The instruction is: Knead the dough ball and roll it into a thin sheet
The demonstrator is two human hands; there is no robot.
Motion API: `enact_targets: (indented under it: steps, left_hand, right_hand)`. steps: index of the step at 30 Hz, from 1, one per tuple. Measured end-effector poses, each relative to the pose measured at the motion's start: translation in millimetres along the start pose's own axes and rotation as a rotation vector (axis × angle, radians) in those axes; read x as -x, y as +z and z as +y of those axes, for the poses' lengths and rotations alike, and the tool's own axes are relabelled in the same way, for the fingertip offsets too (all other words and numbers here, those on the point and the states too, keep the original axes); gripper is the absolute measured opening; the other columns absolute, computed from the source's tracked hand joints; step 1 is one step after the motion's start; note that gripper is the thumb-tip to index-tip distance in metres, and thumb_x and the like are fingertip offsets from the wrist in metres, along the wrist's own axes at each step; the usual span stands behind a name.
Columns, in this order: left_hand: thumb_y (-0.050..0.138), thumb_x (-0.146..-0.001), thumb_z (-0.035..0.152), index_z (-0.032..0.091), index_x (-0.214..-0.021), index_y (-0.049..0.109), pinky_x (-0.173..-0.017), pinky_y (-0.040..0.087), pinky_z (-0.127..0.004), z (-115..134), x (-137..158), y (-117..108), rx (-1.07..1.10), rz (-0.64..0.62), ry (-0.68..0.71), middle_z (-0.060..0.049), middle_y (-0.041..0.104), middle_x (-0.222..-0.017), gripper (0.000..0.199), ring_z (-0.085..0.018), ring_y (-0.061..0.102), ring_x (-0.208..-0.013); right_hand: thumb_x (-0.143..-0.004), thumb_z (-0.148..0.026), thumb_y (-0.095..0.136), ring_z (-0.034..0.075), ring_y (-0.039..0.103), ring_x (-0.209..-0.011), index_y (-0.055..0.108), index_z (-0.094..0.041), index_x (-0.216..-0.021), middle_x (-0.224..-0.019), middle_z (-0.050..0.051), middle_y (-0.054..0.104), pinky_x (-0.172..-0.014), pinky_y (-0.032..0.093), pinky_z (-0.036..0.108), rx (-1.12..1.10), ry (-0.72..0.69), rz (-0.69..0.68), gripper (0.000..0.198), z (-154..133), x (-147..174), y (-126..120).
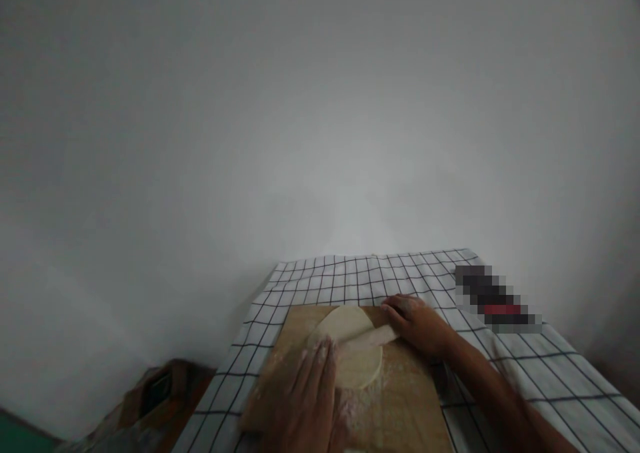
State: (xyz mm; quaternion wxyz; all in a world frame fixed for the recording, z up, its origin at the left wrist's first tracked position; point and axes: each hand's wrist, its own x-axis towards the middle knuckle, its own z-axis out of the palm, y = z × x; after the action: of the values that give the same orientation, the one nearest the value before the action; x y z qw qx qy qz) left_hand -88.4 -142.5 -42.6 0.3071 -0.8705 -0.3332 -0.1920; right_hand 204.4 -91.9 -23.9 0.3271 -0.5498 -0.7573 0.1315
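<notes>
A pale rolling pin [370,339] lies at a slant across a round, flat sheet of dough [357,369] on a wooden board [405,399]. My right hand [413,319] is closed over the pin's right end, which its fingers partly hide. On the other side, my left hand [313,386] is stretched out with long, straight fingers, somewhat blurred and dusted with flour. It covers the dough's left edge and the pin's left end. Whether those fingers press on the pin or on the dough cannot be made out.
White cloth with dark grid lines [345,276] covers the table under the board. A pixelated dark and red object [495,299] lies at the right. Brown boxes [165,393] stand low at the left, beside the table. A pale wall [320,119] rises behind.
</notes>
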Motion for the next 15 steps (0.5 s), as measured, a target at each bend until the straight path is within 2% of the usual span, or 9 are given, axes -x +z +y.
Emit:
enact_targets:
  steps: [3, 5, 7, 9, 12, 15]
  left_hand:
    - [0.044, -0.091, 0.047, 0.015, -0.158, 0.014, -0.083, 0.062, -0.034, 6.1, 17.2, 9.0, -0.025, 0.084, 0.049, -0.005, 0.061, -0.137, 0.081, -0.024, 0.065, -0.116]
    - [0.044, -0.091, 0.05, 0.015, -0.158, 0.018, -0.08, 0.063, -0.032, 7.8, 24.2, 15.6, -0.037, 0.091, 0.081, -0.003, 0.062, -0.135, 0.08, -0.022, 0.066, -0.114]
    - [0.044, -0.092, 0.049, 0.014, -0.158, 0.019, -0.085, 0.061, -0.029, 8.3, 26.0, 17.6, -0.023, 0.068, 0.078, -0.003, 0.06, -0.138, 0.078, -0.021, 0.063, -0.119]
    - [0.043, -0.094, 0.045, 0.013, -0.158, 0.017, -0.098, 0.056, -0.029, 6.4, 21.3, 13.9, 0.046, 0.004, 0.045, -0.005, 0.052, -0.146, 0.076, -0.022, 0.056, -0.129]
    - [0.043, -0.098, 0.036, 0.014, -0.158, 0.015, -0.112, 0.045, -0.038, -4.3, 3.0, 4.9, 0.172, -0.101, -0.038, -0.008, 0.039, -0.155, 0.07, -0.025, 0.042, -0.14]
    - [0.039, -0.101, 0.028, 0.016, -0.155, 0.025, -0.114, 0.042, -0.04, -24.3, -22.7, 8.3, 0.23, -0.16, -0.063, -0.009, 0.04, -0.155, 0.057, -0.023, 0.04, -0.142]
  right_hand:
    - [-0.101, -0.038, 0.038, 0.021, 0.065, -0.1, 0.071, -0.021, -0.106, -0.102, 0.007, 0.073, -0.089, 0.047, 0.031, 0.004, -0.006, -0.024, 0.038, -0.6, 0.1, -2.0]
    - [-0.101, -0.038, 0.038, 0.022, 0.065, -0.101, 0.071, -0.02, -0.106, -0.102, 0.007, 0.073, -0.09, 0.047, 0.031, 0.009, -0.009, -0.032, 0.038, 0.1, -0.2, -2.4]
    - [-0.101, -0.037, 0.037, 0.022, 0.065, -0.101, 0.07, -0.02, -0.105, -0.103, 0.007, 0.073, -0.09, 0.046, 0.032, 0.013, -0.014, -0.033, 0.038, 1.2, -0.8, -2.3]
    - [-0.102, -0.037, 0.036, 0.021, 0.065, -0.1, 0.07, -0.02, -0.105, -0.104, 0.007, 0.073, -0.09, 0.046, 0.032, 0.013, -0.018, -0.03, 0.038, 2.0, -1.3, -2.3]
    - [-0.101, -0.037, 0.037, 0.021, 0.065, -0.1, 0.07, -0.02, -0.105, -0.106, 0.007, 0.073, -0.091, 0.046, 0.032, -0.002, -0.014, -0.024, 0.038, 1.7, -1.3, -3.1]
    - [-0.101, -0.037, 0.038, 0.021, 0.065, -0.102, 0.069, -0.019, -0.108, -0.109, 0.007, 0.072, -0.092, 0.046, 0.032, -0.03, -0.023, -0.016, 0.037, -0.4, 0.0, -4.5]
